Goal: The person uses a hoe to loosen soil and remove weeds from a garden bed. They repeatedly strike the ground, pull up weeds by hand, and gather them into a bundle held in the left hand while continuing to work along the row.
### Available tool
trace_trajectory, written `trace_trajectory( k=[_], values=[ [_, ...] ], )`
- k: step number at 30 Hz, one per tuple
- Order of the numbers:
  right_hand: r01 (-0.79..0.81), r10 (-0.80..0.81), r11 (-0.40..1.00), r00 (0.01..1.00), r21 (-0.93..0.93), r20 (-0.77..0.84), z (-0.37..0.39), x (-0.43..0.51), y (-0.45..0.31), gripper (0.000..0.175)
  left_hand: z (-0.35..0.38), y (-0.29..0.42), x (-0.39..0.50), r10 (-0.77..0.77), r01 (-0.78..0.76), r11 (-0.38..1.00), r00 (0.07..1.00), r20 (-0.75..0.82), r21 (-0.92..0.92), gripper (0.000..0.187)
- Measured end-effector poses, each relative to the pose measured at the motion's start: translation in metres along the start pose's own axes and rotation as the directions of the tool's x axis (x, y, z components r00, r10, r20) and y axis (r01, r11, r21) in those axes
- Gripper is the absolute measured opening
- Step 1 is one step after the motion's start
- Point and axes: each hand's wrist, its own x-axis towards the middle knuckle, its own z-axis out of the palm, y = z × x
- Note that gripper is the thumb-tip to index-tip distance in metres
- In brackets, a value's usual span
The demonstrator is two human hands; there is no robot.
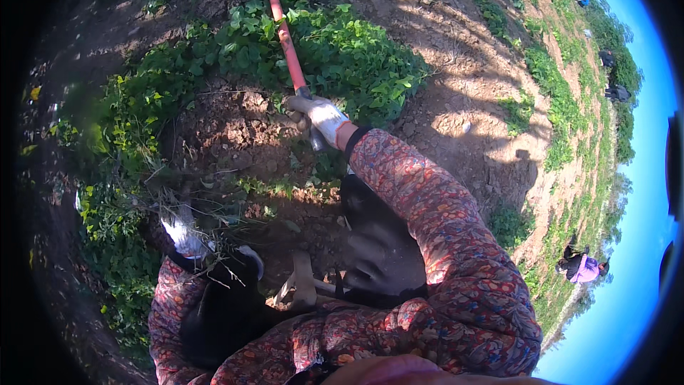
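My right hand [320, 115], in a white work glove with a dirty palm side, is closed round the grey grip of a long-handled tool [288, 45]. The tool's red shaft stretches away over leafy green vines [352, 53]; its far end rests at the soil and its head cannot be made out. At the lower left my left hand [184, 232], also in a white glove, grips a bunch of pulled grass and thin weeds [176, 200]. The weeds partly hide its fingers. Broken reddish soil [240, 123] lies between the hands.
More green vines [128, 117] line the left side. My dark-clad legs and a shoe are below, beside a small wooden piece [303, 278], perhaps a stool. Dry, cracked soil [454, 101] and crop rows spread right. A person in purple [582, 267] and several others are far off.
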Motion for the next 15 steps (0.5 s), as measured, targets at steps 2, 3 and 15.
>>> trace_trajectory(
  k=[2,3,15],
  values=[
    [0.023,-0.032,0.996,0.995,-0.09,-0.093,0.007,0.001,-0.003,0.025,0.009,0.007,-0.011,-0.059,0.059,0.995,0.998,0.002,-0.075,0.027],
    [0.064,-0.075,0.991,0.992,-0.113,-0.097,0.009,0.0,-0.003,0.025,0.016,0.01,-0.016,-0.09,0.09,0.99,0.996,0.005,-0.11,0.027],
    [0.437,-0.424,0.895,0.778,-0.084,-0.464,-0.07,0.033,-0.059,0.028,0.003,-0.007,-0.006,-0.064,0.077,0.985,0.994,0.084,-0.153,0.031]
  ],
)
